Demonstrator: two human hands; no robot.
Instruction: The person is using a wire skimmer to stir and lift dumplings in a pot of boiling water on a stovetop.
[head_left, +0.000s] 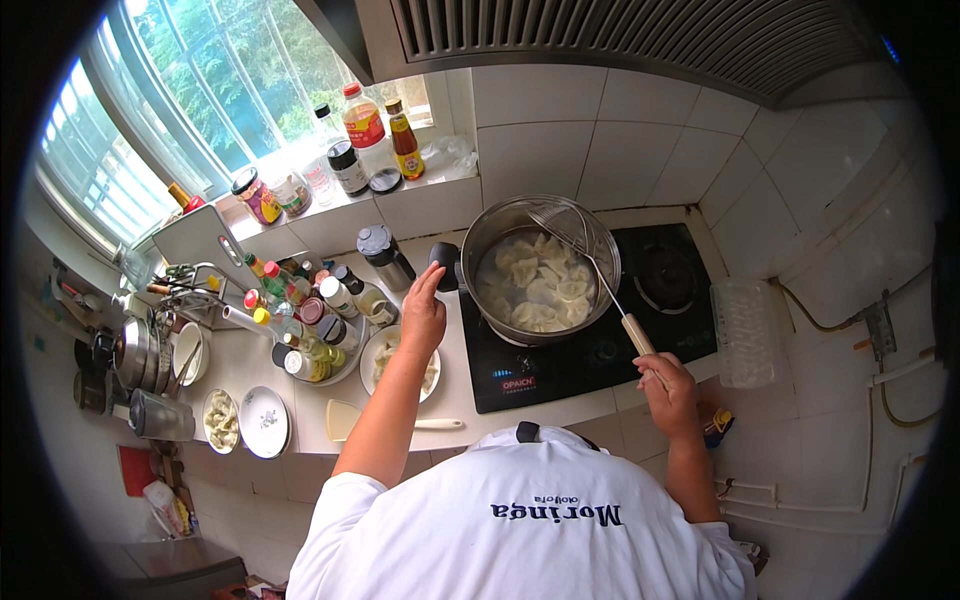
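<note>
My right hand (666, 390) grips the wooden handle of a wire skimmer (574, 227), whose mesh head rests at the far right inside a steel pot (541, 335). Dumplings (546, 289) lie in cloudy water in the pot, which stands on a black cooktop (585, 379). My left hand (425, 307) is raised beside the pot's black handle (445, 266), its fingers extended and nothing visible in it; whether the fingertips touch the handle I cannot tell. Below my left forearm a plate (429, 390) of dumplings is partly hidden.
Bottles and jars (322, 330) crowd a tray at left. A thermos (386, 259) stands behind my left hand. A spatula (341, 418), a bowl of dumplings (221, 421) and a white plate (264, 424) lie near the counter's front edge. Right of the cooktop is a clear plastic tray (745, 334).
</note>
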